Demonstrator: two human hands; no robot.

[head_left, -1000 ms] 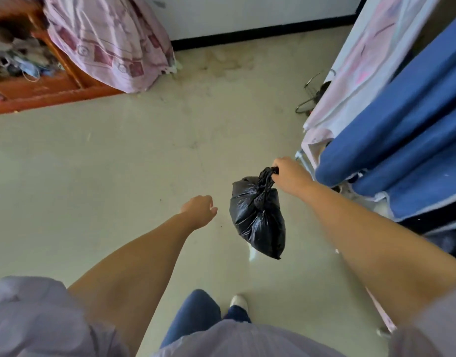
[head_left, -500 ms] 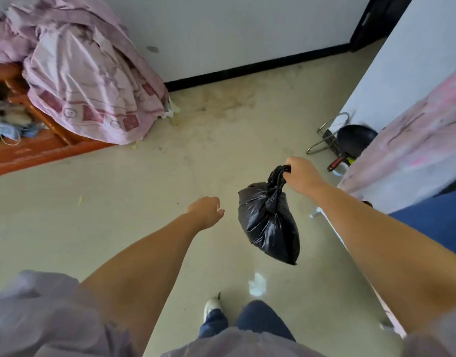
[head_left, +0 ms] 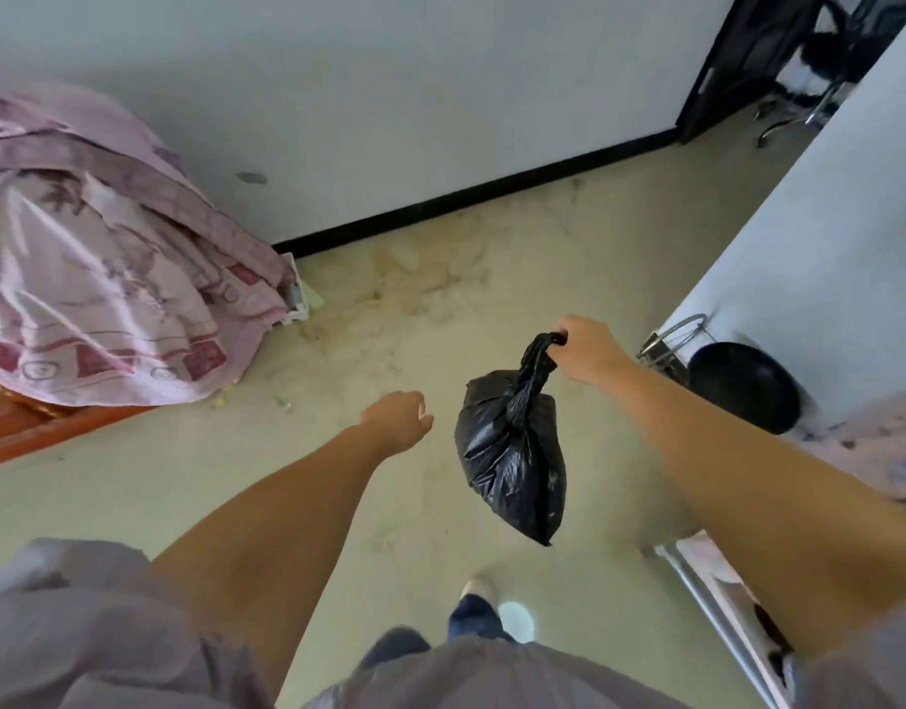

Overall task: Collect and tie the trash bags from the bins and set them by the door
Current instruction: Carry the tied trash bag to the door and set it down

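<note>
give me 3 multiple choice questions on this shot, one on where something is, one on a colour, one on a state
1. Where is the trash bag?
A. lying on the floor
B. hanging from the right hand
C. on the pink cloth

2. What colour is the trash bag?
A. black
B. white
C. blue

3. What state is the bag's top in?
A. wide open
B. torn off
C. gathered and knotted

Answers:
1 B: the right hand grips the bag's neck, and the bag hangs above the floor, well apart from the pink cloth.
2 A: its plastic is glossy black.
3 C: the neck is bunched into a knot below the grip. The left hand holds nothing.
</note>
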